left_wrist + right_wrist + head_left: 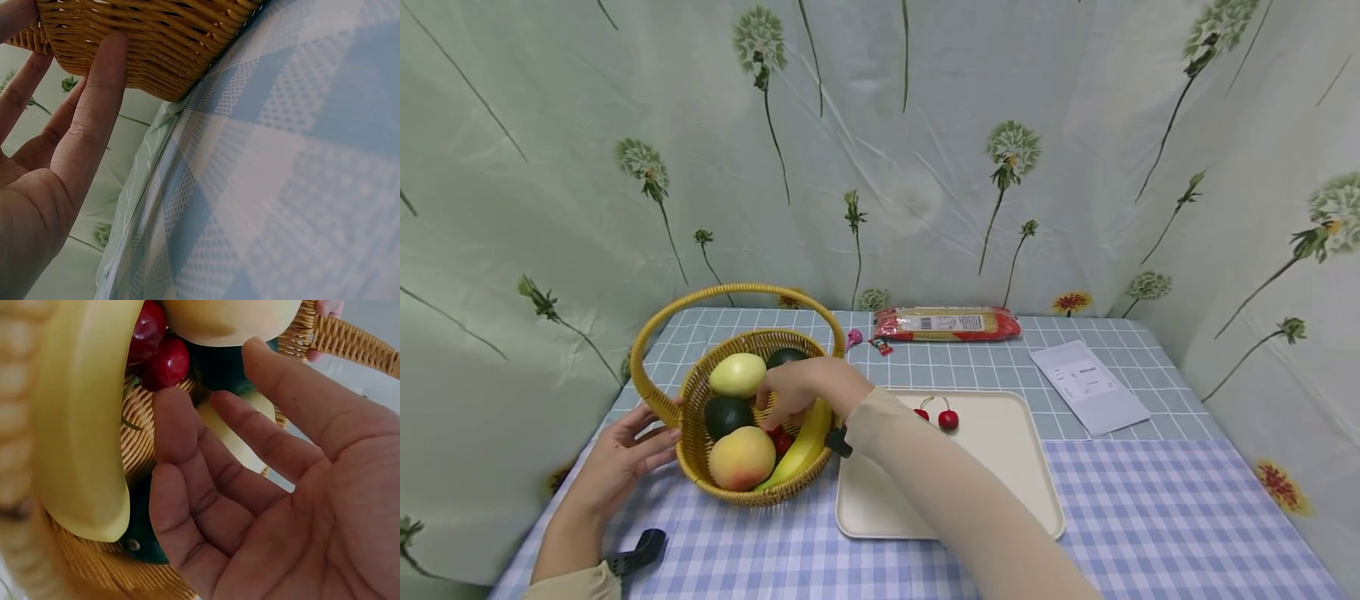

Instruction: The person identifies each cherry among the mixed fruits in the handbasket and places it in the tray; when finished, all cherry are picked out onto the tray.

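left hand [625, 462] steadies the wicker basket [696, 396] flat-fingered near the worktop's left edge; right hand [797, 392], fingers relaxed (holding nothing), should pinch the cherries [159, 353] by the banana [81, 419] gently.

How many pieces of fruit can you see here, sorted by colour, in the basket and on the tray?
Red cherries: 4, two in the basket and two on the tray
Dark green fruits: 2
Yellow banana: 1
Pale yellow-green fruit: 1
Peach-coloured fruit: 1
Total: 9
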Demonstrator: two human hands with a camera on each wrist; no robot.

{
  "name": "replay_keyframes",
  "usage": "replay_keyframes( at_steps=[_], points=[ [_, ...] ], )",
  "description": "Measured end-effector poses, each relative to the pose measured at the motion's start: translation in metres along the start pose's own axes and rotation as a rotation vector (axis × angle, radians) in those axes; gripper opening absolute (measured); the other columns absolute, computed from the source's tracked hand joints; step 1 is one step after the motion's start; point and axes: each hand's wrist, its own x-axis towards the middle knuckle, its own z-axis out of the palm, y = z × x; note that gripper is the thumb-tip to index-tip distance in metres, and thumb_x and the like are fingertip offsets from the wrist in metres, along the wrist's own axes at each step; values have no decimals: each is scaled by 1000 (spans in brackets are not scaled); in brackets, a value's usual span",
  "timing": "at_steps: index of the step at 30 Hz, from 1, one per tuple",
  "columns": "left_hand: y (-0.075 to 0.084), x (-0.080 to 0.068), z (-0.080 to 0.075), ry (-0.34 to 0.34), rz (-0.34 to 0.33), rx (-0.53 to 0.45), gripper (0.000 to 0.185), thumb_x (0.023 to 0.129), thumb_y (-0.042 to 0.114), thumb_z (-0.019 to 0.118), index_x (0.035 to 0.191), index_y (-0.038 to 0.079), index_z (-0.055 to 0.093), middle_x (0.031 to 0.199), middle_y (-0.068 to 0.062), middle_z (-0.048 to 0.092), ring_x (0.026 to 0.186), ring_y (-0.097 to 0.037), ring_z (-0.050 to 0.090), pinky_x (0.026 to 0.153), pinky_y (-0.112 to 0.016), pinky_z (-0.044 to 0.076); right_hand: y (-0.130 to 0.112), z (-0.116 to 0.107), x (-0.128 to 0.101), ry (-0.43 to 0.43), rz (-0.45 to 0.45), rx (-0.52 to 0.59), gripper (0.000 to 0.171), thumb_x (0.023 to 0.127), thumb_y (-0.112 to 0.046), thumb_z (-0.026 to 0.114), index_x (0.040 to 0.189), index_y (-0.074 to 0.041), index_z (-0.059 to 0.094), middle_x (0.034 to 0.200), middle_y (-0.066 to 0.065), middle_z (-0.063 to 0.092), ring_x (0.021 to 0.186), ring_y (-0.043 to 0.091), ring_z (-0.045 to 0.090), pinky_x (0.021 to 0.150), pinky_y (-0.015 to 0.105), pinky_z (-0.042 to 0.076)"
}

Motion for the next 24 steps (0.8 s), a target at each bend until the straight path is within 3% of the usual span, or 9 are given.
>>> replay_keyframes(
  at_steps=[7, 14, 24],
  points=[
    [-1, 2, 0, 1, -1, -4, 47, 105, -3, 61, 144, 24, 67, 127, 13, 65, 111, -2, 71, 83, -29, 67, 1, 2, 13, -56, 56, 127, 44, 103, -31, 74, 144, -19, 63, 112, 2, 78, 97, 13, 77, 87, 22, 62],
    [-2, 2, 0, 11, -32, -4, 49, 106, -1, 61, 145, 28, 65, 130, 17, 63, 112, -1, 68, 85, -28, 66, -1, 2, 20, -85, 88, 111, 44, 104, -30, 73, 145, -18, 63, 104, 1, 79, 95, 12, 75, 88, 23, 61],
    [-2, 2, 0, 15, -21, -3, 48, 106, -1, 61, 145, 27, 66, 130, 16, 63, 112, -1, 68, 85, -28, 66, -8, -3, 22, -115, 165, 135, 32, 103, -29, 74, 132, -18, 67, 101, 0, 80, 92, 12, 78, 85, 23, 62]
  ],
)
